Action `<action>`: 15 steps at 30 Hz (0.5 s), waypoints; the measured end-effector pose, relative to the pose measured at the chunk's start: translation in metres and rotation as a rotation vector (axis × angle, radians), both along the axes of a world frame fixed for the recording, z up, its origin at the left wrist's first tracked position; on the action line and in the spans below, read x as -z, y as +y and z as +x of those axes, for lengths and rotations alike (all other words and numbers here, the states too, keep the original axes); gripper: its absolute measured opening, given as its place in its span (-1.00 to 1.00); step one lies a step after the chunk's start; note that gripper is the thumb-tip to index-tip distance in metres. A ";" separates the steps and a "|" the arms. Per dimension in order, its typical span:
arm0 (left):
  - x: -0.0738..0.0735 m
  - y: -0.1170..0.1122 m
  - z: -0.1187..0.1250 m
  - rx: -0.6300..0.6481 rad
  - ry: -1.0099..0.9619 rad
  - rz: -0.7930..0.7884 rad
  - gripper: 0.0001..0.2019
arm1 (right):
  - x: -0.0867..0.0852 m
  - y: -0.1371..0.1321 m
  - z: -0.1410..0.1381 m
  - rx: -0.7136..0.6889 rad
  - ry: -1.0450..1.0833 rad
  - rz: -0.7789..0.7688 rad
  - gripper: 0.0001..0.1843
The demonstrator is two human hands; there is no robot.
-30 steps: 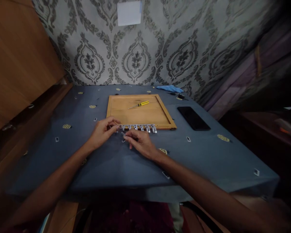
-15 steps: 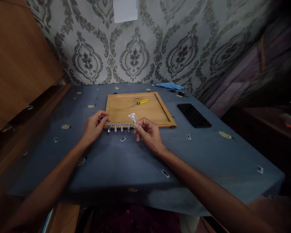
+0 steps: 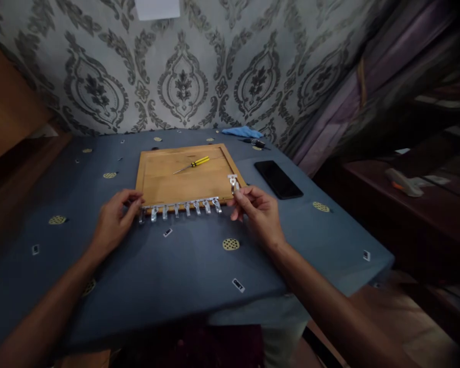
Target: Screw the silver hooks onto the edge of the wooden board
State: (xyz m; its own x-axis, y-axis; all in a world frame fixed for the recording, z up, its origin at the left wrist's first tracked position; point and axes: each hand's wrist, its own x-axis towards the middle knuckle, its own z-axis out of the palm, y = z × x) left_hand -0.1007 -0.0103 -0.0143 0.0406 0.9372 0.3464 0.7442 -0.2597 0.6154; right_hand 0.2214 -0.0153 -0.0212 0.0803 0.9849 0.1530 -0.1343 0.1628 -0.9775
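Observation:
A wooden framed board lies flat on the blue-clothed table. Along its near edge runs a metal hook rail with several hooks. My left hand has its fingers closed on the rail's left end. My right hand pinches a single loose metal hook just past the rail's right end, held upright above the board's near right corner. A yellow-handled screwdriver rests on the board.
A black phone lies right of the board. A blue cloth and small dark items sit at the table's far right by the patterned wall. The table's right edge drops off near a dark bench.
My right hand lifted a single hook off the rail area and carried it to the right. My left hand stayed at the rail's left end. The camera view swung to the right.

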 end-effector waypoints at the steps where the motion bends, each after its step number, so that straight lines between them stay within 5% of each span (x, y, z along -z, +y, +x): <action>1: -0.001 0.000 0.001 0.007 0.011 0.011 -0.72 | 0.003 -0.002 0.005 -0.003 -0.009 -0.044 -0.51; 5: -0.012 0.000 0.016 0.037 0.087 0.064 -0.75 | 0.013 -0.008 0.016 -0.045 -0.037 -0.196 -0.47; 15: -0.035 0.009 0.094 0.416 0.238 0.127 -0.80 | 0.016 0.002 0.020 -0.179 -0.075 -0.376 -0.53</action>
